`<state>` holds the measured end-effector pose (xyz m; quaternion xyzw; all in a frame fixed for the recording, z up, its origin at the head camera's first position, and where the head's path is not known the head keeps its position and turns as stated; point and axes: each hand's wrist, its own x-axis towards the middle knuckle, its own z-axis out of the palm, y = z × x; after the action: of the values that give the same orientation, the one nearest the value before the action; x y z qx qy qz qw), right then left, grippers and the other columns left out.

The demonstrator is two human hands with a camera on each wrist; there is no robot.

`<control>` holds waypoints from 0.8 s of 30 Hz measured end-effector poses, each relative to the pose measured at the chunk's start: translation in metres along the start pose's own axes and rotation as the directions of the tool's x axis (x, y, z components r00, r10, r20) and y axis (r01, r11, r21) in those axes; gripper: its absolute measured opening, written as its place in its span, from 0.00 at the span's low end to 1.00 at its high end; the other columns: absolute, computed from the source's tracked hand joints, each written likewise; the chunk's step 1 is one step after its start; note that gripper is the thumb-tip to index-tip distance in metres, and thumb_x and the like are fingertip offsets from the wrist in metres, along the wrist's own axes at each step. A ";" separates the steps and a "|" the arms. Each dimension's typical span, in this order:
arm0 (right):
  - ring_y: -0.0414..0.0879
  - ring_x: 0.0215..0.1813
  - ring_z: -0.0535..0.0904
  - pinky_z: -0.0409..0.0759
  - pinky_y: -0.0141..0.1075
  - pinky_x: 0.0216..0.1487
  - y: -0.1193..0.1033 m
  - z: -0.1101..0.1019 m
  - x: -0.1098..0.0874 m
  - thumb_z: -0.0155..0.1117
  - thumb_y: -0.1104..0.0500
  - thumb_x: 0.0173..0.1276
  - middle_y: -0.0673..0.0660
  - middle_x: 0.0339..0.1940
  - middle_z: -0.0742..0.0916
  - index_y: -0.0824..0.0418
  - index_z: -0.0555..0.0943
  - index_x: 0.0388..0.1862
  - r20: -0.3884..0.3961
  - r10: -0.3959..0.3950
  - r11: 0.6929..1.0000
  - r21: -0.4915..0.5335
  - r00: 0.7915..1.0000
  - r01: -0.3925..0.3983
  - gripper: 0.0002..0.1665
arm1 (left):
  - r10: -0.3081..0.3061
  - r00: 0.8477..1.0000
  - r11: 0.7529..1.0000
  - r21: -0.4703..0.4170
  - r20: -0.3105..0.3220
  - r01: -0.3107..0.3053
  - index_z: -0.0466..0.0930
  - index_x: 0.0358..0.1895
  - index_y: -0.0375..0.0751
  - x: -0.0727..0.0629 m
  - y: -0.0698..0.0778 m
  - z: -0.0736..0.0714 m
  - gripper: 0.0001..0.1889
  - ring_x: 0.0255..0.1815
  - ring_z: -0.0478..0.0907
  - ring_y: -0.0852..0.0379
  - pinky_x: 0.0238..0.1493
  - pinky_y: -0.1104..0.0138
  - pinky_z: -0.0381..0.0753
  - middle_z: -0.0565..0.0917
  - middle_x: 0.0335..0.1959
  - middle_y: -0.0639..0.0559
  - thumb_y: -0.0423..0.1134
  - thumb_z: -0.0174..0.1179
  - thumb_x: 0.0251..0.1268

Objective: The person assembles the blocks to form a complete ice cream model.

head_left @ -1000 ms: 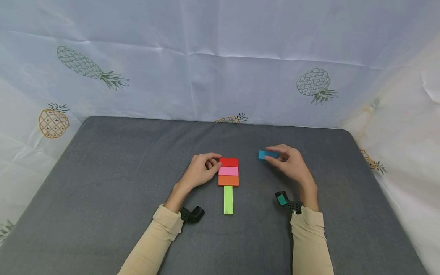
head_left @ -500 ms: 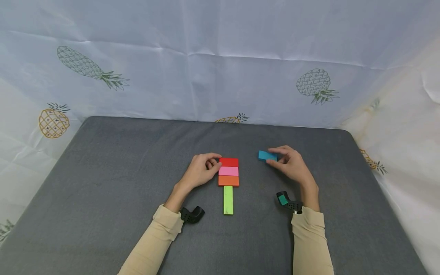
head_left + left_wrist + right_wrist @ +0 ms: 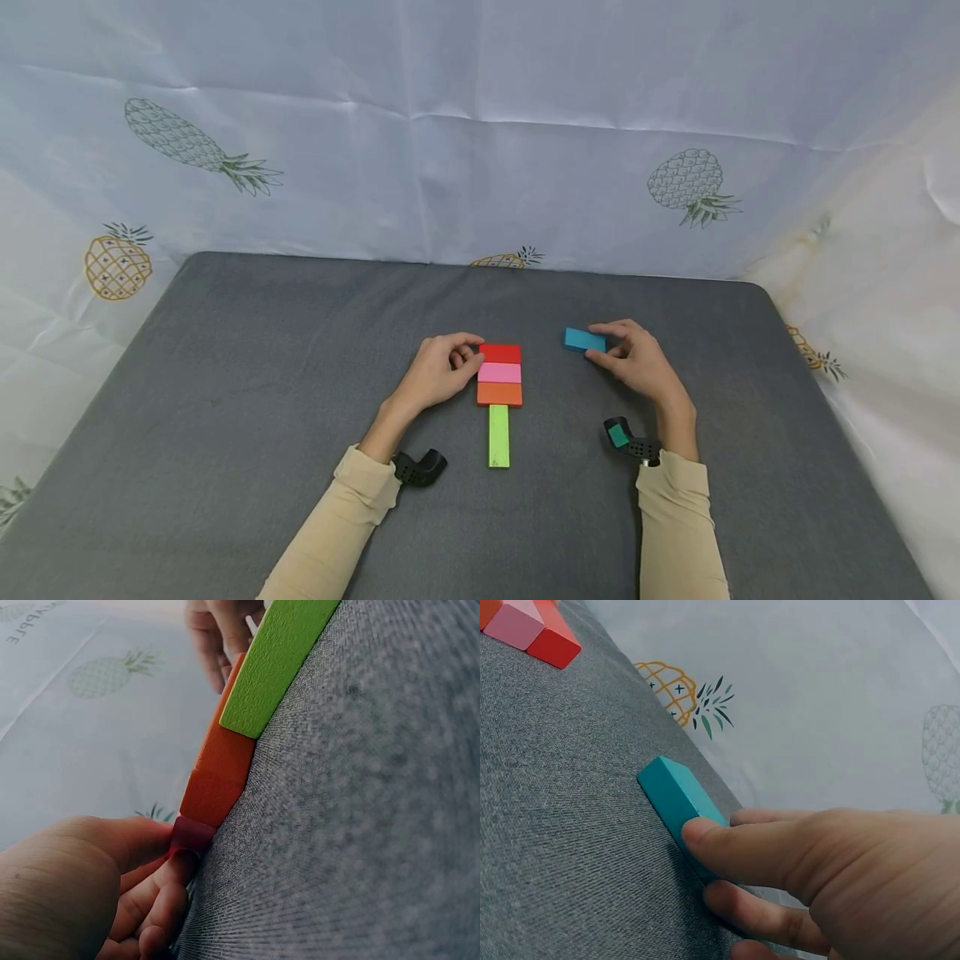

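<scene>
Red (image 3: 499,353), pink (image 3: 499,372) and orange (image 3: 498,394) rectangular blocks lie side by side in a stack-like column. A lime-green block (image 3: 498,436) extends lengthwise from the orange one toward the person. My left hand (image 3: 438,367) holds the red block's left end between thumb and index finger; its thumb also reaches the pink block's end, and the index fingertip is hidden in the left wrist view. Farther right, a blue block (image 3: 583,339) rests flat on the cloth. The right hand (image 3: 636,358) pinches its right end, thumb on the near side, index finger behind.
A dark grey cloth-covered table (image 3: 262,400) spans the lower view. White fabric with pineapple prints (image 3: 450,167) hangs behind it and along both sides. Black camera mounts sit on the left wrist (image 3: 420,469) and right wrist (image 3: 630,442).
My right hand has slid slightly right along the blue block, uncovering more of its top. The blue block, the left hand and the column of blocks have stayed almost still.
</scene>
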<state>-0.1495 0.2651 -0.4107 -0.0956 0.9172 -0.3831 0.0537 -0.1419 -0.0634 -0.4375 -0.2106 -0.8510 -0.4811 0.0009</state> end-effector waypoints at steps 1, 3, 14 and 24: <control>0.31 0.29 0.75 0.73 0.28 0.31 0.000 0.000 0.000 0.69 0.64 0.70 0.70 0.59 0.77 0.70 0.79 0.65 0.000 0.004 1.000 -0.002 1.000 -0.004 0.26 | 0.001 1.000 1.000 0.000 -0.001 -0.001 0.85 0.54 0.30 0.000 0.000 0.000 0.14 0.26 0.75 0.62 0.33 0.73 0.75 0.87 0.31 0.45 0.33 0.63 0.70; 0.32 0.29 0.75 0.72 0.28 0.31 0.000 0.000 0.000 0.68 0.65 0.70 0.70 0.58 0.77 0.70 0.79 0.65 0.001 0.011 1.000 -0.009 1.000 -0.011 0.25 | 0.002 1.000 1.000 0.000 -0.001 -0.002 0.84 0.54 0.30 0.000 0.000 0.000 0.14 0.26 0.76 0.61 0.33 0.72 0.75 0.87 0.32 0.44 0.33 0.63 0.70; 0.34 0.29 0.74 0.71 0.28 0.31 0.000 0.000 0.001 0.68 0.64 0.70 0.70 0.56 0.78 0.71 0.78 0.66 0.005 0.031 0.999 -0.033 1.000 -0.031 0.27 | 0.001 1.000 1.000 0.011 -0.006 -0.001 0.85 0.54 0.31 0.000 -0.001 0.000 0.14 0.27 0.77 0.61 0.34 0.72 0.76 0.87 0.32 0.45 0.33 0.63 0.69; 0.39 0.32 0.79 0.73 0.29 0.31 -0.003 0.000 0.001 0.68 0.64 0.71 0.71 0.55 0.78 0.70 0.79 0.65 0.009 0.041 0.998 -0.052 0.999 -0.040 0.25 | -0.006 1.000 1.000 0.006 0.000 0.006 0.85 0.54 0.31 0.001 -0.001 0.000 0.14 0.27 0.77 0.61 0.35 0.72 0.77 0.87 0.32 0.45 0.33 0.63 0.69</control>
<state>-0.1500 0.2627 -0.4082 -0.0803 0.9283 -0.3575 0.0634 -0.1426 -0.0632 -0.4379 -0.2080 -0.8531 -0.4785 0.0002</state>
